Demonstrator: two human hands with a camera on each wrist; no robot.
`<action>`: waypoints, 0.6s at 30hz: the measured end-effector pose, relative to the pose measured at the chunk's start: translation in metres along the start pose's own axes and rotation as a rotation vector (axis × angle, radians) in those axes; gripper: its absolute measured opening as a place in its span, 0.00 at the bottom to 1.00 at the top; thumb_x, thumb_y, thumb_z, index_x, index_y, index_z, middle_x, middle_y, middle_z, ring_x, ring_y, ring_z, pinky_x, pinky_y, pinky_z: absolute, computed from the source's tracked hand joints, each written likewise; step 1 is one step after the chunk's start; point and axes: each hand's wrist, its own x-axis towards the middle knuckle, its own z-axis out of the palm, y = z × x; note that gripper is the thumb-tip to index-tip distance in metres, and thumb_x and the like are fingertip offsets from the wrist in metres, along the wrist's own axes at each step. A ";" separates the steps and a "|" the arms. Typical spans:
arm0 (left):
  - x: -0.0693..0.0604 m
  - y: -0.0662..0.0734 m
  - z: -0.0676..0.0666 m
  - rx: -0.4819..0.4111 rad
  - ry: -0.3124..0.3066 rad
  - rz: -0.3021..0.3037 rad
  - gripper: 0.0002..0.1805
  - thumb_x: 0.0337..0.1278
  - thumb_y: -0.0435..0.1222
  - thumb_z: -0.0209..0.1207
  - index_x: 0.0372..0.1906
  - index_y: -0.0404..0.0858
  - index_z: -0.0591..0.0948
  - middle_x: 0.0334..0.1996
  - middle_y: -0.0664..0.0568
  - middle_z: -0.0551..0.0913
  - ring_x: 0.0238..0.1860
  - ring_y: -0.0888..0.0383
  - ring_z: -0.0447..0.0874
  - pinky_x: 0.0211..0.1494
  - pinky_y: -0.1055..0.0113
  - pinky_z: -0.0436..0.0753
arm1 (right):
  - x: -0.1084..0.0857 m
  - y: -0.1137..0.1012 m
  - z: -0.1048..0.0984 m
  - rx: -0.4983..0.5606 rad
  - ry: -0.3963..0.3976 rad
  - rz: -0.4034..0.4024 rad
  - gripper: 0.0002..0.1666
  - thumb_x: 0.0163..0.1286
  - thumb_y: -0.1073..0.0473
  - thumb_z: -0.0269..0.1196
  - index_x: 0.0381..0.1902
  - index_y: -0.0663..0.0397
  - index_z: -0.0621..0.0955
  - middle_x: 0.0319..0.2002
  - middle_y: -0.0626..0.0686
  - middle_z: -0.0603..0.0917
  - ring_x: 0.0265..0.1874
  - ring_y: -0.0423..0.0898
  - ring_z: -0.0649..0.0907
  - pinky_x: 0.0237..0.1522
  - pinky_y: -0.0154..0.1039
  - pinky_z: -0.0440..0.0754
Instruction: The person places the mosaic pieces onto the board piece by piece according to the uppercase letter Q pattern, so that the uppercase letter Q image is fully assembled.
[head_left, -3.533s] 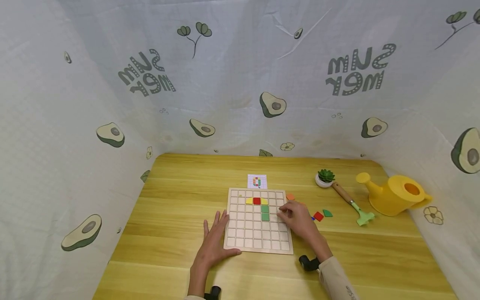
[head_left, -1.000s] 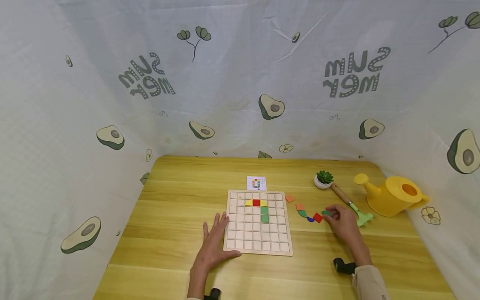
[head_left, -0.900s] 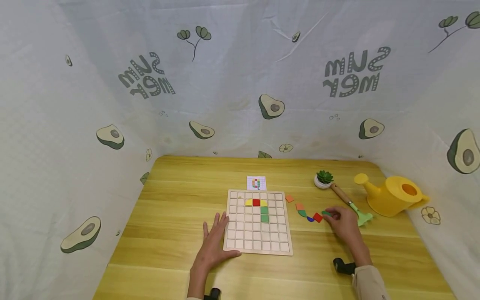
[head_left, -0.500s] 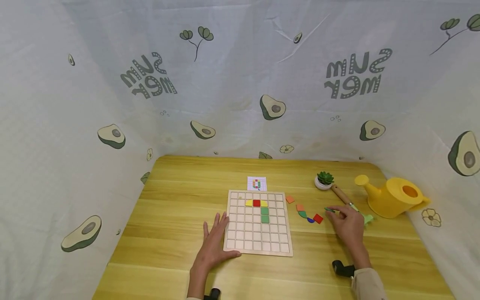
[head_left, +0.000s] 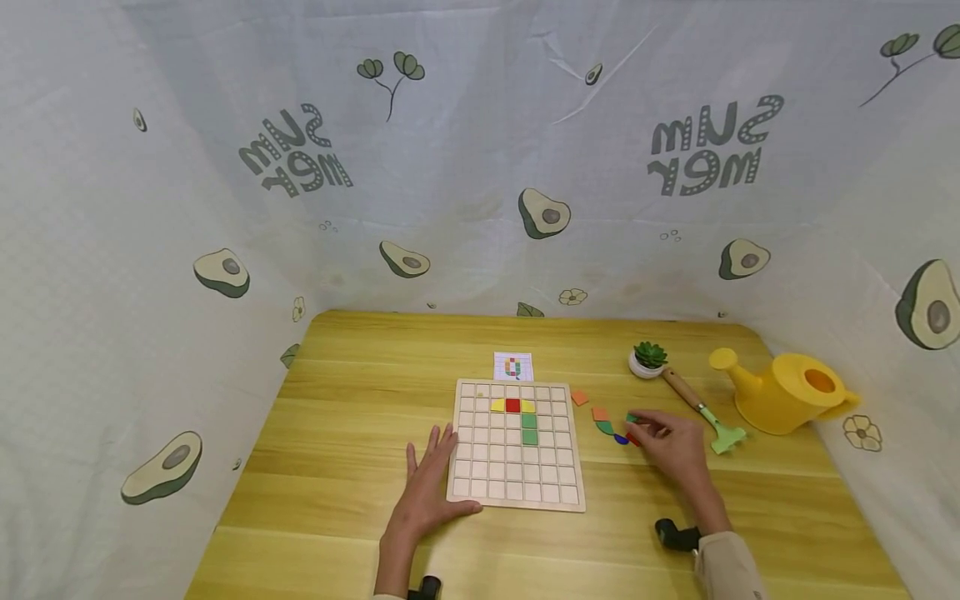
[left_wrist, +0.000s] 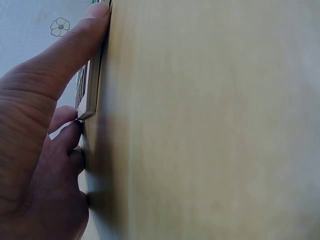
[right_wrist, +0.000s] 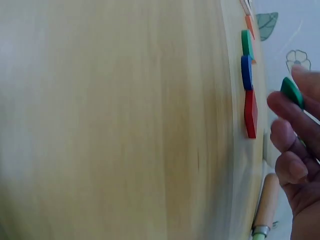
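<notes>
My right hand (head_left: pixel 675 450) pinches a green quarter-round tile (right_wrist: pixel 291 93) between thumb and fingers, raised above the table. Just under it in the head view lies a red square tile (right_wrist: pixel 251 114), partly hidden by the fingers. My left hand (head_left: pixel 426 492) lies with spread fingers along the left edge of a wooden grid board (head_left: pixel 480 467), its thumb at the front edge. On the board, a red square tile (head_left: pixel 513 406) sits between two yellow tiles (head_left: pixel 498 406), and two green square tiles (head_left: pixel 529 421) run down below the right yellow one.
A pattern card (head_left: pixel 513 367) lies behind the board. Right of the board are orange tiles (head_left: pixel 600 414), another green tile (head_left: pixel 604 427) and a blue tile (head_left: pixel 621 439). Farther right stand a potted succulent (head_left: pixel 648 358), a small garden rake (head_left: pixel 705 408) and a yellow watering can (head_left: pixel 787 392).
My right hand has gone from beside the board to the loose tiles, picked up the green quarter-round tile and carried it left above the red one. My left hand has stayed put.
</notes>
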 end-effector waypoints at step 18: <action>0.000 0.000 0.000 -0.002 0.008 -0.005 0.67 0.40 0.46 0.87 0.85 0.34 0.61 0.88 0.47 0.54 0.89 0.45 0.40 0.85 0.35 0.25 | 0.003 -0.010 0.007 0.180 -0.134 0.134 0.16 0.69 0.72 0.72 0.55 0.69 0.87 0.35 0.64 0.92 0.24 0.37 0.88 0.28 0.22 0.84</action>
